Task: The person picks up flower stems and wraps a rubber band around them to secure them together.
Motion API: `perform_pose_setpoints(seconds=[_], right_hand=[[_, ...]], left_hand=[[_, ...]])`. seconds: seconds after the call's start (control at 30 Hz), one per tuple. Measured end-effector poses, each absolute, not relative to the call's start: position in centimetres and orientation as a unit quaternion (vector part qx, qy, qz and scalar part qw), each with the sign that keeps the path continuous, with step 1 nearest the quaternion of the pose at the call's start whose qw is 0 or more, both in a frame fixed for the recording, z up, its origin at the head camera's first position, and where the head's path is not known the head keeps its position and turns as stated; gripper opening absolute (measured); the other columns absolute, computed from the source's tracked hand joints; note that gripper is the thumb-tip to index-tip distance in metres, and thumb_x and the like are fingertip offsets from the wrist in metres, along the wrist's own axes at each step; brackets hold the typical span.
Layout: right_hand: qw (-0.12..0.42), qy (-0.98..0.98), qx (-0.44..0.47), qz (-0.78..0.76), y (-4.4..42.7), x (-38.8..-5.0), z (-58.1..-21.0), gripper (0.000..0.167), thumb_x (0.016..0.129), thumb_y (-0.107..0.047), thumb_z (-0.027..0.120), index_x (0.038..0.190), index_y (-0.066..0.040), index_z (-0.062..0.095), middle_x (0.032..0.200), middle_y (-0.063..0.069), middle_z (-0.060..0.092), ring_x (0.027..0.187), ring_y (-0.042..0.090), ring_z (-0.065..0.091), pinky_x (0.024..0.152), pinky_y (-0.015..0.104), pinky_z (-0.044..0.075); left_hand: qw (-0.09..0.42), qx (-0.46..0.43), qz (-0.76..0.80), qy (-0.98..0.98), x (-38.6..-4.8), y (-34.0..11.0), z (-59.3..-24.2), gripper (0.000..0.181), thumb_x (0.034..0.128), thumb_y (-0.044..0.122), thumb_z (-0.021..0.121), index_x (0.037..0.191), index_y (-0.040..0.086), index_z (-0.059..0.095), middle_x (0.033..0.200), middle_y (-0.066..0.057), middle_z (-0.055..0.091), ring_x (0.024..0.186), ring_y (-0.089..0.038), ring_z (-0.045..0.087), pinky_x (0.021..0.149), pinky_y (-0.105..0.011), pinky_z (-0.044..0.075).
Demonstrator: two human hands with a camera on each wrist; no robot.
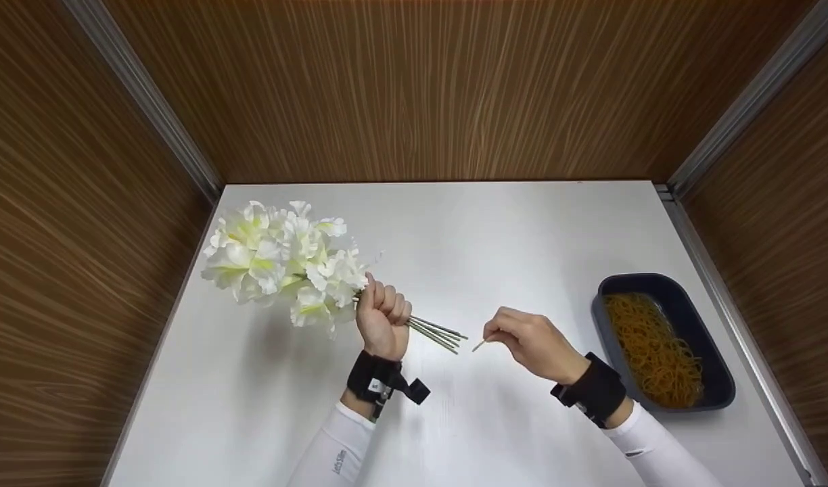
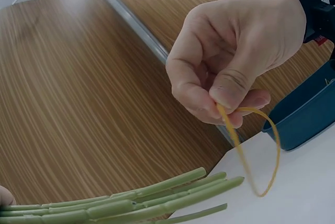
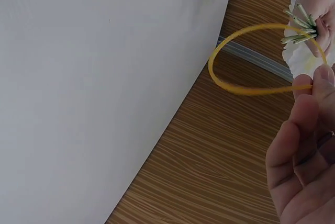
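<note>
The head camera is looking forward and down over the white table (image 1: 454, 223), standing back enough to be framing the left hand (image 1: 385, 321) at centre and the right hand (image 1: 536, 343) at lower right. The left wrist camera is facing, at a slant, along the green stems (image 2: 110, 211) at lower left toward the right hand, near in the upper right. The right wrist camera is facing past the yellow band (image 3: 251, 92), close at right, toward the left hand, appearing smaller at upper right. Both wrist views are sharing band and stems; the head and left wrist views are sharing the dark blue container (image 1: 682, 316).
</note>
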State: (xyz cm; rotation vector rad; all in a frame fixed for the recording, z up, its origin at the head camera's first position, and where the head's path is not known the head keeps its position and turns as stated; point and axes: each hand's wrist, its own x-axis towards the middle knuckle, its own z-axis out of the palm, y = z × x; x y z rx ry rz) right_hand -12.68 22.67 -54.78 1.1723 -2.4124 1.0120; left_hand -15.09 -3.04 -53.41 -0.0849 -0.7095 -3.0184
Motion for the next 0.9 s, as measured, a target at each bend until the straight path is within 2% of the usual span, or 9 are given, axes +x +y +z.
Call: perform_pose_setpoints(seconds=[0.13, 0.27, 0.37, 0.57, 0.67, 0.77, 0.9], right_hand=[[0.138, -0.833, 0.407, 0.349, 22.6, -12.7, -54.8, 0.011, 0.094, -0.003, 0.075, 0.097, -0.012, 0.07, 0.089, -0.004, 0.07, 0.076, 0.009, 0.069, 0.068, 0.017, 0.053], [0.138, -0.83, 0.408, 0.356, 22.2, -12.9, -54.7, 0.002, 0.098, -0.011, 0.072, 0.096, -0.012, 0.071, 0.089, -0.004, 0.071, 0.077, 0.009, 0.069, 0.069, 0.017, 0.054], [0.136, -0.827, 0.41, 0.36, 21.7, -13.1, -54.6, 0.009, 0.1, -0.018, 0.069, 0.096, -0.011, 0.071, 0.089, -0.004, 0.071, 0.077, 0.009, 0.07, 0.07, 0.018, 0.055], [0.128, -0.825, 0.412, 0.365, 20.8, -13.3, -54.3, 0.012, 0.102, -0.021, 0.067, 0.096, -0.01, 0.071, 0.088, -0.003, 0.072, 0.075, 0.009, 0.069, 0.068, 0.017, 0.054], [0.118, -0.823, 0.415, 0.369, 20.3, -13.5, -54.0, 0.009, 0.102, -0.017, 0.068, 0.097, -0.01, 0.071, 0.089, -0.002, 0.073, 0.074, 0.008, 0.067, 0.066, 0.016, 0.053], [0.109, -0.821, 0.417, 0.376, 19.4, -13.7, -53.5, 0.002, 0.098, -0.007, 0.073, 0.097, -0.009, 0.072, 0.089, -0.001, 0.073, 0.073, 0.008, 0.065, 0.065, 0.015, 0.052], [0.107, -0.821, 0.411, 0.382, 18.1, -14.1, -53.0, 0.014, 0.091, 0.003, 0.078, 0.097, -0.008, 0.072, 0.088, 0.001, 0.073, 0.072, 0.009, 0.065, 0.065, 0.015, 0.052]], left_hand=[[0.018, -0.03, -0.972, -0.231, -15.0, -3.0, -53.4, 0.051, 0.1181, 0.029, 0.017, 0.069, 0.015, 0.012, 0.063, 0.005, 0.005, 0.051, -0.009, 0.003, 0.052, -0.024, 0.0], [-0.001, -0.034, -0.97, -0.239, -14.6, -2.3, -53.5, 0.051, 0.118, 0.03, 0.016, 0.069, 0.015, 0.012, 0.062, 0.005, 0.006, 0.05, -0.009, 0.004, 0.051, -0.025, 0.0], [-0.017, -0.036, -0.968, -0.247, -14.2, -1.7, -53.7, 0.051, 0.1179, 0.03, 0.016, 0.069, 0.016, 0.012, 0.062, 0.005, 0.007, 0.05, -0.01, 0.005, 0.051, -0.026, 0.001], [-0.032, -0.031, -0.963, -0.267, -13.7, -0.8, -53.9, 0.051, 0.1176, 0.029, 0.017, 0.068, 0.016, 0.013, 0.061, 0.005, 0.008, 0.05, -0.01, 0.007, 0.052, -0.027, 0.001], [-0.034, -0.03, -0.962, -0.271, -13.5, -0.5, -53.9, 0.051, 0.1175, 0.029, 0.017, 0.068, 0.016, 0.013, 0.06, 0.005, 0.009, 0.049, -0.01, 0.007, 0.052, -0.027, 0.001], [-0.038, -0.024, -0.961, -0.273, -13.5, -0.5, -53.9, 0.052, 0.1175, 0.029, 0.019, 0.068, 0.016, 0.013, 0.06, 0.006, 0.01, 0.049, -0.009, 0.008, 0.052, -0.027, 0.002], [-0.047, -0.016, -0.959, -0.278, -13.4, -0.7, -54.0, 0.052, 0.1176, 0.029, 0.02, 0.067, 0.016, 0.013, 0.06, 0.007, 0.01, 0.049, -0.009, 0.008, 0.052, -0.027, 0.003]])
